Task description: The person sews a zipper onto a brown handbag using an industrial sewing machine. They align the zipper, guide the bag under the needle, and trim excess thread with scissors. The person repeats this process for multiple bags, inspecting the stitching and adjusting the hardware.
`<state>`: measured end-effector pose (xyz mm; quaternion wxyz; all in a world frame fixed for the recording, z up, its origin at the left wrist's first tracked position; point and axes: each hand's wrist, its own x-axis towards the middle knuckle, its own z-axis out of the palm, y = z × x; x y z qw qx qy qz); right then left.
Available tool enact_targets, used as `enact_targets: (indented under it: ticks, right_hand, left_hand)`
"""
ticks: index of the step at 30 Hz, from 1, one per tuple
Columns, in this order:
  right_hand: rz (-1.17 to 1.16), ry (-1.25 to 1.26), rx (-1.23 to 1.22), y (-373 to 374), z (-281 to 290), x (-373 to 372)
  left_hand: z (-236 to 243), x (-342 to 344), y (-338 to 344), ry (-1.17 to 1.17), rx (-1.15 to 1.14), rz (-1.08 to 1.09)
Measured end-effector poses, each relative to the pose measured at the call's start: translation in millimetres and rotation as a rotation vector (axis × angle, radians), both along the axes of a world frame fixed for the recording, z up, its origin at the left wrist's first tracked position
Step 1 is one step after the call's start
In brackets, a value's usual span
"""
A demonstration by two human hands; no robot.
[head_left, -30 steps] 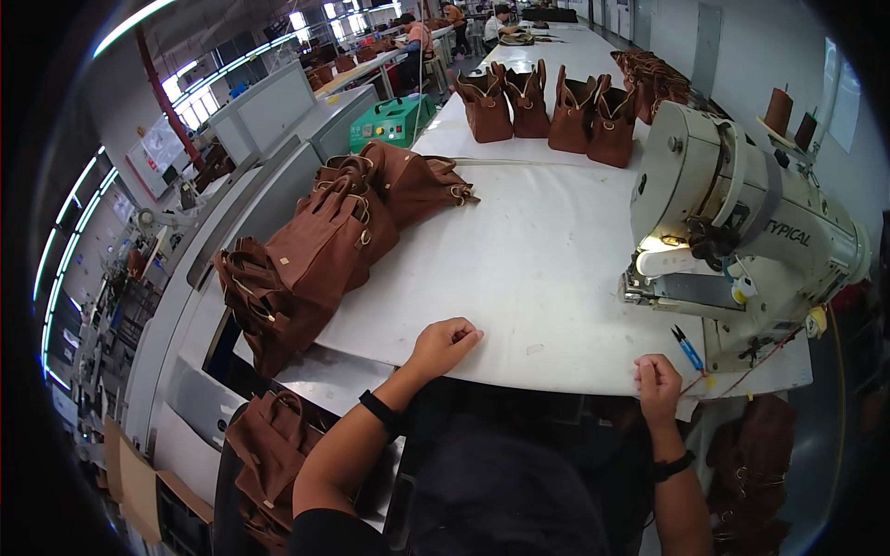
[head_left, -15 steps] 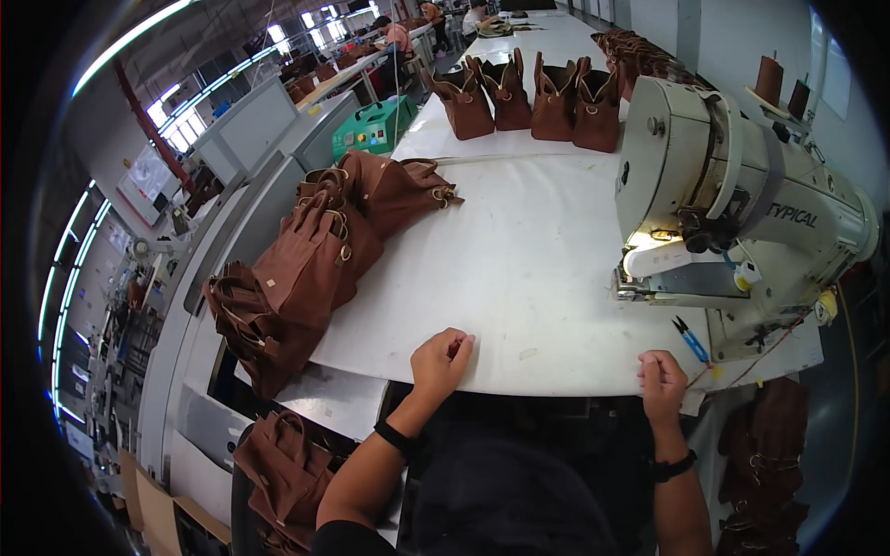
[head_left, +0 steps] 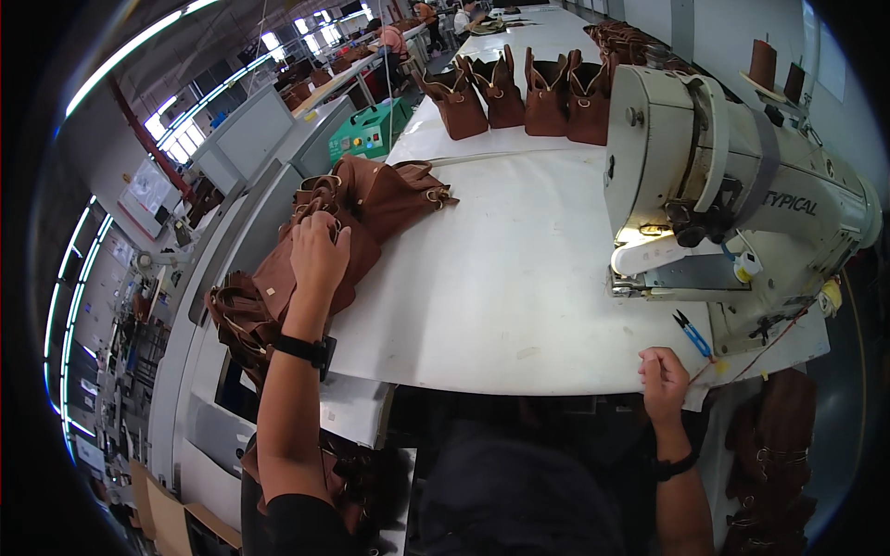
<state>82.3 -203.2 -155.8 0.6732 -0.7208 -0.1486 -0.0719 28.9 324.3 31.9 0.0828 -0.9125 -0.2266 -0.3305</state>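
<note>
My left hand (head_left: 318, 250) is on the top bag of a pile of brown leather bags (head_left: 379, 208) at the left of the white table (head_left: 491, 324), fingers curled at its handles and metal ring. Loosely curled at the table's front edge, my right hand (head_left: 664, 382) has nothing visible in it. Blue-handled thread snips (head_left: 693, 339) lie just beyond it, beside a large beige sewing machine (head_left: 732, 195).
Several upright brown bags (head_left: 453, 102) stand at the far end. A green boxy machine (head_left: 357, 137) is at the back left. More bags (head_left: 769, 435) hang below right; cardboard (head_left: 148, 505) sits lower left. Co-workers (head_left: 389, 46) sit at distant benches; thread cones (head_left: 762, 67) stand behind the sewing machine.
My left hand has moved forward and left from the table's front edge onto the bag pile, where its fingers now curl at the handles. My right hand stays in about the same spot.
</note>
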Motion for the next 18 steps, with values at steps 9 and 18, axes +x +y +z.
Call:
enact_targets:
  ticks: [9, 18]
  right_hand:
    - [0.003, 0.0, 0.006, 2, 0, -2]
    - [0.018, -0.051, 0.018, 1, -4, 0]
  left_hand:
    - [-8, 27, 20, 0.207, 0.08, 0.205]
    - [-1, 35, 54, 0.245, -0.036, 0.232]
